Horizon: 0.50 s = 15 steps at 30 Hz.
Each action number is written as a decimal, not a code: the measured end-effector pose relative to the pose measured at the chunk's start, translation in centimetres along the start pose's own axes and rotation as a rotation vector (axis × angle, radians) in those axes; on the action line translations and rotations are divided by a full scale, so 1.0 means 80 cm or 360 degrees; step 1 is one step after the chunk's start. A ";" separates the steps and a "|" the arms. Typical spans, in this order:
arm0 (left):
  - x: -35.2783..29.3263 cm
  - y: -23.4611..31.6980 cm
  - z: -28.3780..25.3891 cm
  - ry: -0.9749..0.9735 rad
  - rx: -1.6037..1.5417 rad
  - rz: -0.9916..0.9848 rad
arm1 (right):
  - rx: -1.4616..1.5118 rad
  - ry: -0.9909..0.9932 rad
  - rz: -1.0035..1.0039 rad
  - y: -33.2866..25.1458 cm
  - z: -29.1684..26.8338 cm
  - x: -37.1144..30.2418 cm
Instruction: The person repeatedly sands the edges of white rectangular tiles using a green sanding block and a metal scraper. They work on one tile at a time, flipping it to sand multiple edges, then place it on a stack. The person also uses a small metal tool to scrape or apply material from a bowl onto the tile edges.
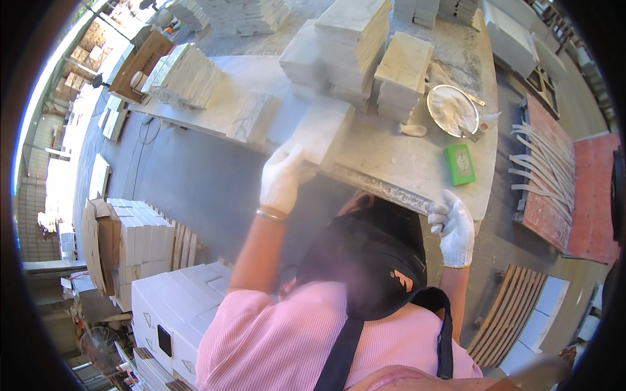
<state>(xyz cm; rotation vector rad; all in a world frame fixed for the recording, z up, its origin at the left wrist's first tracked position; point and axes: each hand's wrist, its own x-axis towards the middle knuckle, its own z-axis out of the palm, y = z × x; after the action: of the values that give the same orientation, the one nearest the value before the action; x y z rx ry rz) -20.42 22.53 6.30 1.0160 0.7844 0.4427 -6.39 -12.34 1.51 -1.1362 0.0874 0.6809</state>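
Note:
My left hand (282, 179), in a white knitted glove, is closed at the near left corner of a low stack of pale marble tiles (325, 127) at the table's front edge. Its fingertips are partly hidden against the tile edge. At the same edge, farther right, my right hand (454, 229), also gloved, has its fingers loosely bent and apart, with nothing visible in them. Just beyond it lies a green block (460, 165) with a pale round mark. A round metal bowl (431, 107) of white powder or paste stands behind the block.
Taller tile stacks (352, 49) rise at the back of the dusty table (385, 146), with another stack (186, 78) at far left. A cardboard box (140, 65) stands nearby. White cartons (176, 296) fill the lower left. A wooden pallet (507, 313) lies at right, below red boards (551, 176) with pale strips.

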 end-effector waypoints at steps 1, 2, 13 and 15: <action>-0.001 0.008 -0.005 -0.0030 0.0210 -0.0025 | -0.0002 0.0029 -0.0001 0.000 -0.001 -0.001; -0.002 0.016 -0.011 -0.0062 0.0414 -0.0036 | 0.0031 0.0007 0.0013 0.000 -0.002 -0.002; 0.050 0.043 0.025 0.0057 0.2455 0.0940 | -0.0050 0.0049 0.0024 0.000 0.012 0.002; 0.063 0.032 0.053 -0.0002 0.2540 0.0972 | -0.0080 0.0037 0.0003 -0.001 0.015 -0.001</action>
<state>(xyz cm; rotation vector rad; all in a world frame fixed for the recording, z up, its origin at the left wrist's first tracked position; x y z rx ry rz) -13.87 24.63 7.92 2.7816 0.7440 0.2578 -6.70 -11.38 2.15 -1.1923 0.0917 0.6746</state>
